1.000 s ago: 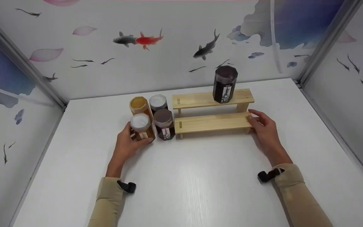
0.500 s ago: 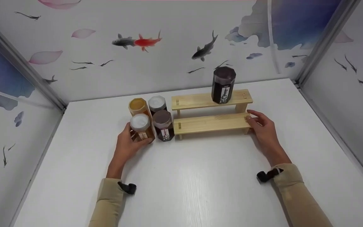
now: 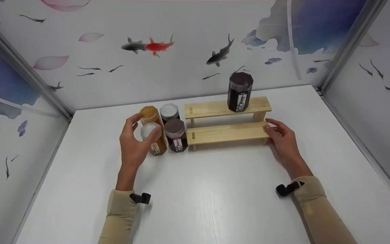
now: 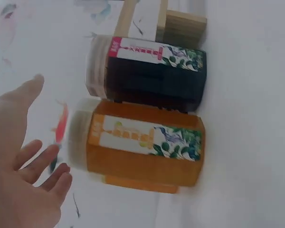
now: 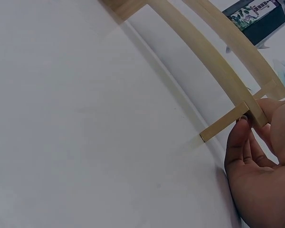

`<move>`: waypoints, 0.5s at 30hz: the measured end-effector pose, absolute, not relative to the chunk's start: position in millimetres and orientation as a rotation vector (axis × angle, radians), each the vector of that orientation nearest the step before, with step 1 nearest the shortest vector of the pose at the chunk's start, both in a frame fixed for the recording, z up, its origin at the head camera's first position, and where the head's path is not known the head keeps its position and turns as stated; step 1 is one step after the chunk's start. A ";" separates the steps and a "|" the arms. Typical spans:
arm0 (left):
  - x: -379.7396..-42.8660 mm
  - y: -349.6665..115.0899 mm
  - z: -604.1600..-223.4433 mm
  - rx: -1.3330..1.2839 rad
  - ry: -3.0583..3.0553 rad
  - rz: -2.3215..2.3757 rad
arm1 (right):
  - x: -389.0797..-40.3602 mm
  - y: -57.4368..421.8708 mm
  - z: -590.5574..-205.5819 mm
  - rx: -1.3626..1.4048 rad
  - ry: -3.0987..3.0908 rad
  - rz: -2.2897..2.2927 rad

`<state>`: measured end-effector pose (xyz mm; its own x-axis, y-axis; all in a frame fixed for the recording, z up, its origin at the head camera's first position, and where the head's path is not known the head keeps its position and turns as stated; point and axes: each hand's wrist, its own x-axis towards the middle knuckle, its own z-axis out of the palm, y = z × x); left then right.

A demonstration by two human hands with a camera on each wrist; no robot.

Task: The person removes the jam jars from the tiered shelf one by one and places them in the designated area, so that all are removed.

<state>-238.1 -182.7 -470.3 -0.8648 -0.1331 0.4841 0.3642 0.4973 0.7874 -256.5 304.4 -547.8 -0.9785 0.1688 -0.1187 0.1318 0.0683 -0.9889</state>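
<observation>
In the head view my left hand (image 3: 130, 145) is raised at the front-left jar of amber honey (image 3: 158, 148), fingers and thumb spread apart around its white lid. The left wrist view has this hand (image 4: 23, 185) clear of the jar, beyond its lid end. Right beside stands a dark jar with a brown lid (image 3: 175, 137). Behind these two are an amber jar with a yellow lid (image 3: 150, 113) and a white-lidded dark jar (image 3: 170, 111). My right hand (image 3: 285, 144) pinches the right end of a two-tier wooden rack's lower shelf (image 3: 229, 132); the right wrist view shows thumb and fingers there.
Another dark jar (image 3: 240, 95) stands on the rack's upper shelf (image 3: 208, 108), right of its middle. The rack stands close to the jars' right side. A white tabletop (image 3: 208, 196) lies in front, with printed wall panels (image 3: 188, 71) behind and at both sides.
My left hand has let go of the front amber jar and lifted, its fingers opening above the body of the jar. The right hand keeps its pinch on the rack.
</observation>
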 end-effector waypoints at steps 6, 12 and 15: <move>-238.3 -136.0 -455.1 -0.389 -2.090 -1.229 | -254.7 306.8 -548.8 -0.313 -2.319 2.063; -244.3 -87.4 -451.9 -0.594 -2.020 -1.256 | -252.8 304.9 -546.1 -0.309 -2.276 2.125; -248.2 -64.9 -454.1 -0.649 -2.042 -1.341 | -252.3 304.3 -544.7 -0.297 -2.231 2.184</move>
